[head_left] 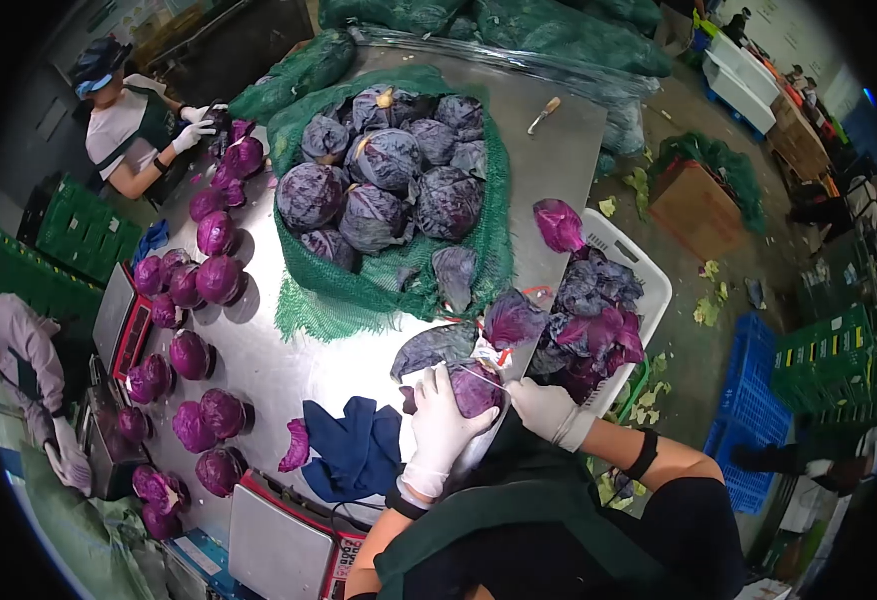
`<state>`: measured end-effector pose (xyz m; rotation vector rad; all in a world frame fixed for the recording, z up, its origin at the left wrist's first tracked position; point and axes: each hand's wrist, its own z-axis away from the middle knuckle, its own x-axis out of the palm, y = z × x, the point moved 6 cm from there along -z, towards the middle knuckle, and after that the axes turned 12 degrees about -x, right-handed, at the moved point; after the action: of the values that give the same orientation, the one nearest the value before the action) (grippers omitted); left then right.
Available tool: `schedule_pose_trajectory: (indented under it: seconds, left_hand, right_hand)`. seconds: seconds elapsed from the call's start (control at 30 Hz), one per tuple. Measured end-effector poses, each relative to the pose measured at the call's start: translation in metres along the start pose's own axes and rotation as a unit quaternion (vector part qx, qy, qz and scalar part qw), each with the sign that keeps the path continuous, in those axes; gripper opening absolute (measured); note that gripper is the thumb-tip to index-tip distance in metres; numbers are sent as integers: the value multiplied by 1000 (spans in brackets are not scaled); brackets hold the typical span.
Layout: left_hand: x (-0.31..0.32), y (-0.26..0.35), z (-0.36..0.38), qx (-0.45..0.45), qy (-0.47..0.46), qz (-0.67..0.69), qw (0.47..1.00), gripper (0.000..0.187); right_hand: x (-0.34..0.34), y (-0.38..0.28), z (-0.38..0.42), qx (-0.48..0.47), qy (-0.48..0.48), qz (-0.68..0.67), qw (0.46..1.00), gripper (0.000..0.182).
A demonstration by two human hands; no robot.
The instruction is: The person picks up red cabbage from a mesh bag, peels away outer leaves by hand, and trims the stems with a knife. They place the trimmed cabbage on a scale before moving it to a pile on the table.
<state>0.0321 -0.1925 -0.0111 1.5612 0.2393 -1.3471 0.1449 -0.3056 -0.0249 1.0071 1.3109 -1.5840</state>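
At the near table edge, my gloved left hand point(441, 425) presses on a purple cabbage point(477, 392), fingers over its left side. My gloved right hand point(549, 411) is closed around a knife whose thin blade point(489, 378) lies across the top of the cabbage; the handle is hidden in the fist. Loose dark outer leaves point(437, 348) lie just beyond the cabbage. A purplish leaf point(515, 318) is near them. Farther off, a green net sack point(499, 230) stands open, full of untrimmed cabbages point(384, 160).
A white crate point(649, 280) of discarded leaves stands to the right. Trimmed cabbages point(220, 280) line the table's left side. A blue cloth point(354, 450) and a scale point(284, 540) are nearby. Another knife point(545, 115) lies farther back. A co-worker point(139, 125) handles cabbage at the far left.
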Motion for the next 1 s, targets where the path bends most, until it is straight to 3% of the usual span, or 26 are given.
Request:
schedule_pose_trajectory:
  seconds: [0.1, 0.13, 0.23, 0.37, 0.43, 0.47, 0.53, 0.57, 0.6, 0.67, 0.73, 0.8, 0.83, 0.87, 0.93, 0.97, 1.0]
  left_hand:
    - [2, 11, 1, 10, -13, -54, 998, 100]
    - [2, 11, 0, 14, -15, -54, 998, 100]
    - [6, 4, -8, 39, -10, -52, 998, 101]
    - [3, 10, -8, 28, -44, -44, 998, 102]
    - [6, 4, -12, 32, -41, -44, 998, 102]
    - [6, 5, -13, 41, -31, -45, 998, 103]
    - [0, 9, -4, 71, -29, -40, 996, 100]
    - [-2, 5, -3, 74, -36, -4, 997, 100]
    - [-6, -6, 4, 69, -49, 30, 996, 100]
    - [-10, -44, 16, 44, -78, 135, 987, 103]
    - [-21, -78, 35, 18, -95, 190, 977, 102]
    - [-2, -116, 55, -80, -150, 416, 893, 96]
    - [11, -127, 64, -161, -133, 452, 867, 91]
    - [36, -150, 70, -277, -78, 504, 814, 85]
    - [20, -121, 71, -329, -76, 565, 753, 76]
    - [21, -125, 73, -331, -76, 564, 753, 76]
    - [24, -128, 72, -297, -69, 556, 773, 73]
  right_hand:
    - [22, 12, -13, -25, 73, 1, 997, 10]
    - [29, 17, -20, -1, 44, 25, 999, 9]
    - [26, 15, -11, -26, 102, 32, 994, 13]
    - [19, 13, -4, 5, 44, -12, 999, 19]
    - [47, 30, -13, 5, 75, -38, 996, 20]
    - [70, 42, -24, 44, -15, -54, 997, 20]
    - [93, 53, -25, 26, 17, -55, 998, 19]
    - [92, 55, -25, 34, 2, -81, 996, 19]
    - [96, 56, -21, -27, 35, -137, 990, 24]
    - [96, 65, -13, 11, 25, -206, 978, 28]
    - [76, 63, -12, 45, -77, -275, 957, 32]
    - [55, 55, -13, 178, -143, -397, 889, 29]
    - [61, 60, -14, 191, -139, -387, 891, 26]
    - [65, 60, -14, 186, -142, -386, 892, 26]
    - [50, 57, -19, 19, -10, -243, 970, 18]
    - [57, 63, -14, -162, 15, -22, 986, 15]
    - [45, 57, -14, -135, -21, -34, 990, 13]
